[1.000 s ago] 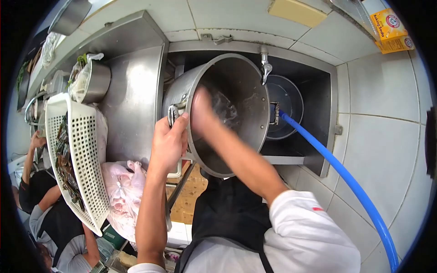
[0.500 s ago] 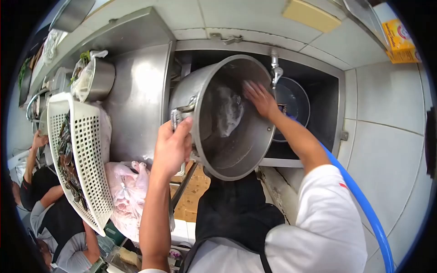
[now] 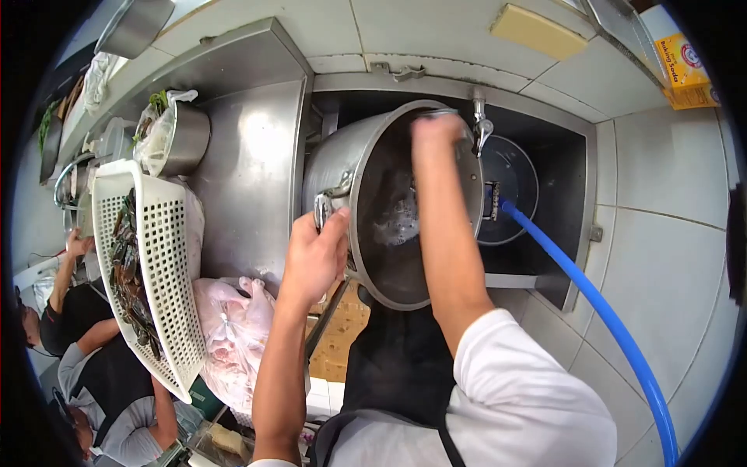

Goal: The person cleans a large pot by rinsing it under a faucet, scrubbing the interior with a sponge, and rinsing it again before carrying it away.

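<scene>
A large metal stockpot [image 3: 331, 159] is tipped on its side over the sink [image 3: 564, 167], its mouth turned toward me. Some whitish suds or water lie inside it. My left hand [image 3: 315, 253] is closed around the pot's side handle [image 3: 323, 208]. Inside the pot's mouth, close to the upper rim, is my right hand [image 3: 437, 131], smeared by motion. Its fingers are hard to make out, and whether it holds anything does not show. Right of the pot, a round metal basin [image 3: 520, 167] sits in the sink under the tap [image 3: 482, 128].
A blue hose [image 3: 595, 300] runs from the basin past my right side. On the left are a steel counter [image 3: 253, 156], a white perforated basket [image 3: 175, 272] of dark shellfish-like items, bagged poultry [image 3: 233, 327] and a smaller pot [image 3: 191, 140]. Co-workers [image 3: 113, 381] stand at far left.
My right hand has moved from the pot's right inner wall up toward its upper rim, with the forearm now crossing the opening. My left hand keeps its hold on the handle.
</scene>
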A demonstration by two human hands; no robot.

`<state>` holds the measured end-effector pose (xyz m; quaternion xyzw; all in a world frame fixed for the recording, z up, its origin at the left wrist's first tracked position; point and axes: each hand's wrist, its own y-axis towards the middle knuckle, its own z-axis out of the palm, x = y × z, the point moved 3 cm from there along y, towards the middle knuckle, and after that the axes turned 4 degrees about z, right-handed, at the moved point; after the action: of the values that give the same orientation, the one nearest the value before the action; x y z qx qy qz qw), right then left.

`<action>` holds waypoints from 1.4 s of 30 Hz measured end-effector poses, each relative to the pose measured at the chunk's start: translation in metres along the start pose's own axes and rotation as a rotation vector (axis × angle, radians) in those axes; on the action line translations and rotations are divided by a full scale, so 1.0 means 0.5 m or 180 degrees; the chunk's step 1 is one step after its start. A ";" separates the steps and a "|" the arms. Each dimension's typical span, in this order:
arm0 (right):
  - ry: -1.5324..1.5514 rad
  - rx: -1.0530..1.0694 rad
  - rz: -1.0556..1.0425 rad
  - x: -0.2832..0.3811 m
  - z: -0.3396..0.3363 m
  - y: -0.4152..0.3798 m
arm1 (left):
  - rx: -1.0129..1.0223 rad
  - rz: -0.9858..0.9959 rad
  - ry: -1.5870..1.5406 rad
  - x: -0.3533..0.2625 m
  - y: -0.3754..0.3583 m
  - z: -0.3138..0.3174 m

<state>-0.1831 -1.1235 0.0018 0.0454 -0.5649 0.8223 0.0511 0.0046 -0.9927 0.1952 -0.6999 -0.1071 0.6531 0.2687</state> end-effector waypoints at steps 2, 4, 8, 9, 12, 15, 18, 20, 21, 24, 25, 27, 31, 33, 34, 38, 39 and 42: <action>-0.1010 0.0630 -0.0671 -0.162 -0.044 0.034 | 0.0035 0.0005 0.0003 0.005 -0.004 0.004; -0.1638 0.1353 0.0099 -0.179 -0.082 -0.228 | 0.0061 -0.0065 -0.0127 0.005 -0.002 0.005; -0.1002 0.1395 0.0457 -0.168 -0.058 -0.192 | 0.0004 -0.0082 -0.0113 0.005 -0.004 0.009; -0.0603 0.1401 0.0087 -0.094 -0.012 -0.147 | 0.0013 -0.0100 -0.0091 0.004 -0.006 0.008; -0.0541 0.1038 -0.0407 -0.094 -0.010 0.008 | -0.0002 -0.0009 -0.0017 -0.003 -0.006 0.009; -0.2932 0.1874 -0.0882 -0.222 -0.207 -0.272 | -0.0029 -0.0047 0.0016 0.010 -0.015 0.008; -0.5500 0.3182 0.0586 -0.191 -0.411 -0.204 | -0.0080 -0.0018 -0.0027 0.007 -0.010 0.006; -0.6847 0.3776 -0.0516 -0.083 -0.536 -0.029 | -0.0093 -0.0004 -0.0099 0.007 -0.008 0.009; -0.9667 0.2620 -0.1032 -0.013 -0.442 -0.047 | -0.0079 -0.0084 -0.0203 0.009 -0.009 0.003; -0.8438 0.2661 -0.6288 0.103 -0.218 0.050 | -0.0079 -0.0096 -0.0189 0.005 -0.007 0.002; -0.8534 0.3028 -0.6704 0.096 -0.153 0.074 | -0.0082 -0.0074 -0.0184 0.003 -0.006 0.002; -0.8626 0.3429 -0.7031 0.065 -0.171 0.118 | -0.0074 -0.0113 -0.0166 0.009 -0.007 0.003; -0.9064 0.1993 -0.4605 -0.023 -0.402 0.132 | -0.0120 -0.0042 -0.0148 0.013 -0.006 -0.001; -0.9951 0.2062 -0.1614 -0.103 -0.459 0.070 | -0.0111 -0.0101 -0.0180 0.017 -0.012 -0.001; -0.9578 0.2343 -0.1701 -0.148 -0.473 0.060 | -0.0124 -0.0072 -0.0189 0.015 -0.009 -0.002; -0.7911 0.3304 -0.2710 -0.408 -0.456 0.023 | -0.0154 0.0006 -0.0153 0.011 -0.009 0.007; -0.7601 0.3579 -0.4344 -0.492 -0.506 0.093 | -0.0142 -0.0012 -0.0116 0.013 -0.011 0.008; -0.3471 0.2822 0.0799 -0.338 -0.232 -0.152 | -0.0144 -0.0036 -0.0053 0.013 -0.011 0.010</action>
<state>-0.0075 -0.9937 0.0081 0.4012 -0.1234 0.8344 -0.3570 0.0014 -0.9837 0.1923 -0.6997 -0.1281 0.6548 0.2556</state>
